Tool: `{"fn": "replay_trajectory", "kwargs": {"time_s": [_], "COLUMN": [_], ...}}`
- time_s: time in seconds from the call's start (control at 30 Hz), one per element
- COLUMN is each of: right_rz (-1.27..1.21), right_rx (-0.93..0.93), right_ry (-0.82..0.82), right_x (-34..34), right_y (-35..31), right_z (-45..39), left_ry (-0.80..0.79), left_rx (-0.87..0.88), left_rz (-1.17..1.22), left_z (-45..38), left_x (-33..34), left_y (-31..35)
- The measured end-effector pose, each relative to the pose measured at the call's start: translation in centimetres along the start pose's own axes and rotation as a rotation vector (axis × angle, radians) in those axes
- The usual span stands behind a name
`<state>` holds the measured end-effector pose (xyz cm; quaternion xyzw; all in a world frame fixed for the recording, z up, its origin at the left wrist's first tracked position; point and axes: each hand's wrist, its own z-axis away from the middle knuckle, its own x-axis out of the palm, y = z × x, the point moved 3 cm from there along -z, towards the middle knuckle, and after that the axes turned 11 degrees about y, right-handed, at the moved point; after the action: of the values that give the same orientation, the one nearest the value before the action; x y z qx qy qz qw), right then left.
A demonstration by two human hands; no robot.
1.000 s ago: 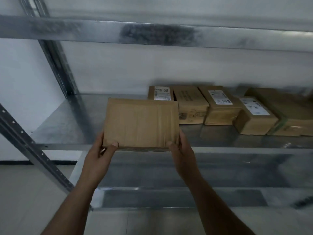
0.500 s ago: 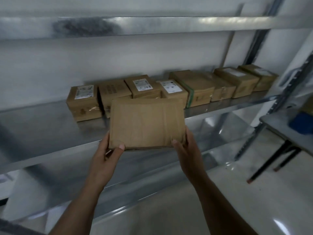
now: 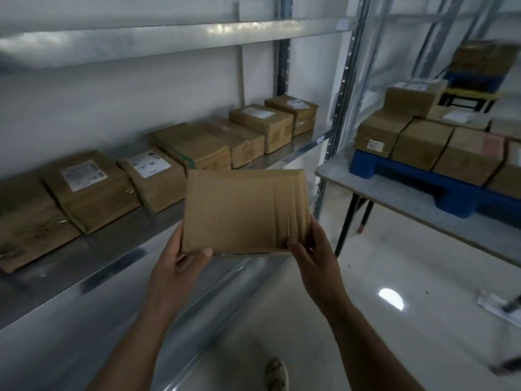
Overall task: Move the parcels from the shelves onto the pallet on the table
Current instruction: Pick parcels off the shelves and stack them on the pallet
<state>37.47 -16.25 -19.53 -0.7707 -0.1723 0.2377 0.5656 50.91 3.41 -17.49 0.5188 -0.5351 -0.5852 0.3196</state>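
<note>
I hold a flat brown parcel (image 3: pixel 245 210) in front of me, clear of the shelf. My left hand (image 3: pixel 180 263) grips its lower left corner, thumb on top. My right hand (image 3: pixel 313 255) grips its lower right corner. Several brown parcels (image 3: pixel 87 187) lie in a row on the metal shelf (image 3: pixel 112 266) at left. At right a blue pallet (image 3: pixel 400 176) sits on a grey table (image 3: pixel 394 198) and carries several brown parcels (image 3: pixel 423 145).
A shelf upright (image 3: pixel 341 103) stands between the shelf and the table. Black table legs (image 3: pixel 346 224) reach the glossy floor. A second rack with boxes (image 3: pixel 485 60) stands behind the table. My foot (image 3: pixel 276 373) shows below. Some litter (image 3: pixel 496 306) lies on the floor at right.
The view has swung right from the shelf toward the table and pallet. Both hands keep their grip on the flat parcel, which has come away from the shelf.
</note>
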Motion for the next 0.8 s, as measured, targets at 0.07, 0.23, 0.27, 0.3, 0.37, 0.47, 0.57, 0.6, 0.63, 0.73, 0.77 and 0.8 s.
{"fn": "replay_trajectory", "kwargs": {"time_s": [0.07,0.23,0.27,0.3,0.37,0.47,0.57,0.6,0.63,0.73,0.77,0.8], "right_rz": [0.002,0.096,0.108,0.119,0.123,0.118,0.136,0.137,0.145,0.181,0.182,0.178], "right_rx": [0.006,0.056,0.064,0.078,0.099,0.105,0.137,0.142,0.143,0.159,0.165,0.169], "right_ry": [0.029,0.087,0.1,0.114,0.152,0.211,0.279,0.302,0.326,0.397,0.417,0.439], "right_x": [-2.0,-6.0,-6.7,-7.3,-8.6,-10.4,-12.2,-12.8,-13.3,-15.2,-15.7,-16.3], "right_y": [0.7,3.4,3.6,3.8,4.4,4.9,5.8,6.1,6.5,7.3,7.4,7.5], "right_z": [-1.6,-6.8,-8.1,-9.3,-12.0,-15.9,-19.0,-19.8,-20.5,-22.1,-22.5,-22.9], "left_ry": [-0.057,-0.142,-0.159,-0.183,-0.229,-0.274,-0.329,-0.352,-0.374,-0.423,-0.436,-0.452], "left_rx": [0.01,0.041,0.048,0.061,0.085,0.091,0.109,0.119,0.137,0.169,0.182,0.193], "left_rz": [0.012,-0.005,-0.014,-0.017,-0.006,0.001,0.024,0.028,0.03,0.049,0.053,0.057], "left_z": [-1.3,-4.8,-5.8,-6.8,-9.0,-12.4,-15.0,-15.7,-16.3,-17.8,-18.0,-18.3], "left_x": [2.9,10.8,12.3,13.8,16.6,21.0,25.4,26.7,27.9,31.4,32.3,33.4], "left_y": [0.3,2.6,2.9,3.4,4.1,4.8,5.9,6.1,6.4,7.0,7.3,7.7]}}
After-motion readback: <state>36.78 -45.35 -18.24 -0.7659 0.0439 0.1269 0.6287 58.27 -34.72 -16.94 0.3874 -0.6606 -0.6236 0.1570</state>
